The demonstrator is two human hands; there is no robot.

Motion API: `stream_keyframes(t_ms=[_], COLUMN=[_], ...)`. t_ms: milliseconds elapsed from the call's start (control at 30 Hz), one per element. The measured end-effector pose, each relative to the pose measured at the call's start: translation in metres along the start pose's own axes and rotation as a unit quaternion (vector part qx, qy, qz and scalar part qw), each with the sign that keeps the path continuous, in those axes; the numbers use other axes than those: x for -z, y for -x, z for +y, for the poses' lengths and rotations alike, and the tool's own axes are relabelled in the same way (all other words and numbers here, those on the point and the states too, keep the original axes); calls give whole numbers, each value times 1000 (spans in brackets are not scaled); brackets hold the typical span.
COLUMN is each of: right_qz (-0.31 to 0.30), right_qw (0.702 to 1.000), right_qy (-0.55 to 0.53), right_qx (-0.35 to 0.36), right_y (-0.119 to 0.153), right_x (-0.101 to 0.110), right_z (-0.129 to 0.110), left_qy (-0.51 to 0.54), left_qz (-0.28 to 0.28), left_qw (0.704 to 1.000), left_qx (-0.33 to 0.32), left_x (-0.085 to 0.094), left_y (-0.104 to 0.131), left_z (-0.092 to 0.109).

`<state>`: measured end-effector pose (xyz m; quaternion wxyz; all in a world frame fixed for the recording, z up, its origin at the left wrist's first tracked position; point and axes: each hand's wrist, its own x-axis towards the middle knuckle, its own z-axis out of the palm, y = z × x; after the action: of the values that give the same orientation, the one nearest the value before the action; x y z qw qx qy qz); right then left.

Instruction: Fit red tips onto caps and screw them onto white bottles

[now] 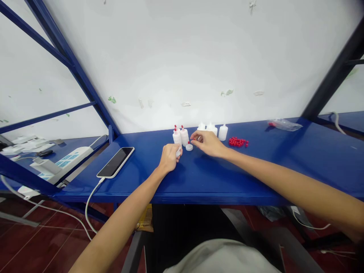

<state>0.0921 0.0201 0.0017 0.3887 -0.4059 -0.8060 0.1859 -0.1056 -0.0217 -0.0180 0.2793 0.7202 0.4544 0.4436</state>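
Our left hand [168, 157], just left of the loose cap [189, 148], is curled round what looks like a white bottle [178, 152], mostly hidden. Our right hand [211, 145], just right of that cap, seems to pinch a red tip [193, 139] between thumb and forefinger. We would do best to grip the bottle lightly, lest its walls give, and to keep the tip straight. Just beyond the loose cap, to its left, stand red-tipped bottles [184, 137]; we cannot tell whether they hold anything. Right of the cap are untipped bottles [223, 133], contents likewise unclear, then a red pile [236, 142]. Farther right lies a clear bag [286, 124] with something red inside.
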Motion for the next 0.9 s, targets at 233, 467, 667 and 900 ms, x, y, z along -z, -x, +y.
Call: stream_keyframes(t_ms=[233, 467, 667, 900], right_qz=[-36, -55, -80, -59], right_qw=[994, 986, 985, 989], right_qy=[-68, -124, -140, -120], right_qx=[77, 97, 60, 62], right_y=[3, 18, 22, 30], right_x=[11, 1, -1, -11], right_z=[-10, -26, -31, -37], left_qy=[-11, -38, -42, -34], left_qz=[4, -44, -78, -75], left_qw=[1000, 998, 995, 995], left_qx=[15, -12, -40, -62], left_x=[-1, -3, -2, -3], left_y=[-5, -4, -3, -2], left_z=[-5, -6, -5, -1])
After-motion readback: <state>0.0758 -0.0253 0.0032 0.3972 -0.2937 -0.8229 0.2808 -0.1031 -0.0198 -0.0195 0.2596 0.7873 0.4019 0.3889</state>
